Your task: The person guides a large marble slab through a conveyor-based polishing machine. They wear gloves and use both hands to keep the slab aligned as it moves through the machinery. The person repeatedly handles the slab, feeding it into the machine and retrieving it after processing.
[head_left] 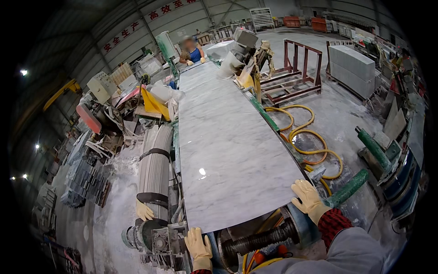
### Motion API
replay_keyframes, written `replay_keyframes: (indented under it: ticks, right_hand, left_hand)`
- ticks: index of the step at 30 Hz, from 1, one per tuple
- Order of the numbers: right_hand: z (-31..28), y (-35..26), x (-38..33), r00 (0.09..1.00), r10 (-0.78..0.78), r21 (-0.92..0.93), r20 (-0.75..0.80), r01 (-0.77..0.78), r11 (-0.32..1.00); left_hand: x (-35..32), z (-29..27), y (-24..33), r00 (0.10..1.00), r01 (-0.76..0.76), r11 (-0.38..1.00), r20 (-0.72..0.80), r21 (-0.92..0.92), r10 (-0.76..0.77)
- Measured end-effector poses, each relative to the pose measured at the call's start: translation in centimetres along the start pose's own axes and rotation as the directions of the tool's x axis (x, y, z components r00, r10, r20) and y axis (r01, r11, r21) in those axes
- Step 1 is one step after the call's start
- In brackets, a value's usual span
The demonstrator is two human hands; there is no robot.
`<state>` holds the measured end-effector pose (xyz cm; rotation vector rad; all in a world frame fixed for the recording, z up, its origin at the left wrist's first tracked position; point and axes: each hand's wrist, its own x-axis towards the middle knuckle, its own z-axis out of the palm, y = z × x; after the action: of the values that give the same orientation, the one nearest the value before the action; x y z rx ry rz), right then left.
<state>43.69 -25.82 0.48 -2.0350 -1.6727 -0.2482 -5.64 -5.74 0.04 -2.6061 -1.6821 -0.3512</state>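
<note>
A long, polished grey-white marble slab (228,137) stretches away from me along a machine bed. At its near right corner lies my right hand (311,199), in a cream glove, with the fingers stretched out over the edge. My left hand (199,249), gloved the same way, is by the near left corner, its fingers extended close to the slab's edge. Nothing shows held in either hand. Below the near edge, between my hands, sits a dark ribbed roller or shaft (260,242). At the far end a person (194,54) in a blue top has gloved hands at the slab.
Left of the slab stands a strapped bundle of pale strips (156,164), a loose cream glove (144,210) and a motor (133,237). Yellow hoses (315,132) coil on the right floor. Farther right are a dark red metal rack (296,73), stacked white blocks (351,68) and a green bar (349,187).
</note>
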Motion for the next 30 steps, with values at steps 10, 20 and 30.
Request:
replay_keyframes:
  ticks: [10, 20, 30]
  right_hand:
    - [0.3, -0.2, -0.1, 0.999, 0.003, -0.029, -0.035, -0.004, 1.000]
    - [0.9, 0.5, -0.9, 0.999, -0.018, -0.053, -0.029, 0.016, 0.998]
    - [0.9, 0.5, -1.2, 0.999, 0.018, -0.058, 0.030, -0.016, 0.998]
  left_hand:
    - [-0.6, -0.3, 0.1, 1.000, -0.001, 0.999, -0.008, -0.048, 0.001]
    - [-0.9, -0.1, -0.1, 0.999, -0.006, 0.998, -0.051, -0.068, 0.002]
    - [-1.2, -0.5, 0.0, 1.000, 0.009, 0.998, -0.022, -0.064, -0.010]
